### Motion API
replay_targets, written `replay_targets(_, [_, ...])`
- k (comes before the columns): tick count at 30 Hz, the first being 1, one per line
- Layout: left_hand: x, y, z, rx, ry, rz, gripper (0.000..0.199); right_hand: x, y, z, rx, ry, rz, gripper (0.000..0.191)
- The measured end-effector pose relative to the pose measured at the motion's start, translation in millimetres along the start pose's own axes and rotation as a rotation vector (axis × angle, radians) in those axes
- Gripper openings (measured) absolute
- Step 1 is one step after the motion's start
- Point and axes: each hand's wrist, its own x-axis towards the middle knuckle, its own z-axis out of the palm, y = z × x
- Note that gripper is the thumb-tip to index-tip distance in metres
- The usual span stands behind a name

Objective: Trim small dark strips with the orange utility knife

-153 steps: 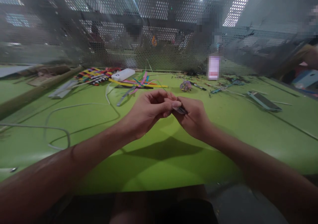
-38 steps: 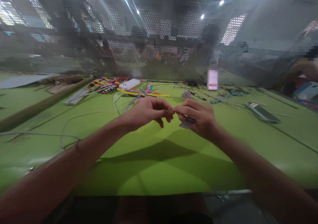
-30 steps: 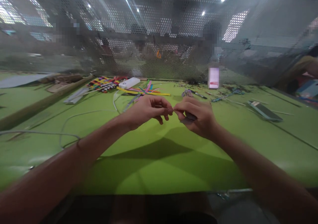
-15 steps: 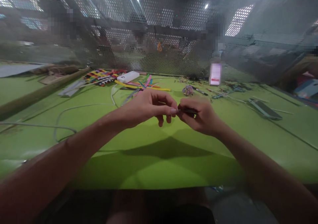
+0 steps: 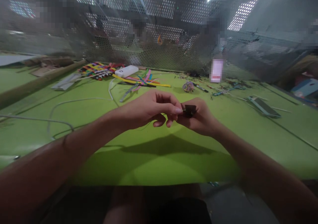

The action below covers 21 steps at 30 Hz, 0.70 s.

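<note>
The left hand pinches a thin strand and the right hand grips a dark flat piece just right of that pinch, so the strand could slip or bend, I judge, should the hold loosen or the piece tilt against it.

Hands: two, left hand and right hand
Dark piece: one
Ball: one, toward the back edge of the surface
Pen: one
White box: one
Lit screen: one, back edge
Slab: one, toward the right edge
Pole: one, left
Strips: several, too tangled to count from here
</note>
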Motion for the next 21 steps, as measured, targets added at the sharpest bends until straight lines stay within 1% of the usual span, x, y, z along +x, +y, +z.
replay_targets(6, [2.0, -2.8, -0.6, -0.032, -0.011, 0.001, 0.012, 0.8, 2.5, 3.0, -0.003, -0.008, 0.029, 0.020])
replay_targets(10, [2.3, -3.9, -1.0, -0.048, -0.005, -0.004, 0.009, 0.1, 3.9, 3.3, -0.047, 0.008, 0.014, 0.023])
replay_targets(15, [1.9, -2.2, 0.0, -0.077, -0.001, -0.027, 0.010, -1.1, 4.7, 2.8, -0.080, -0.004, 0.005, 0.029])
replay_targets(21, [2.3, -3.5, -0.6, -0.089, 0.007, -0.038, 0.009, -0.6, 7.4, 3.1, -0.118, 0.025, -0.049, 0.030])
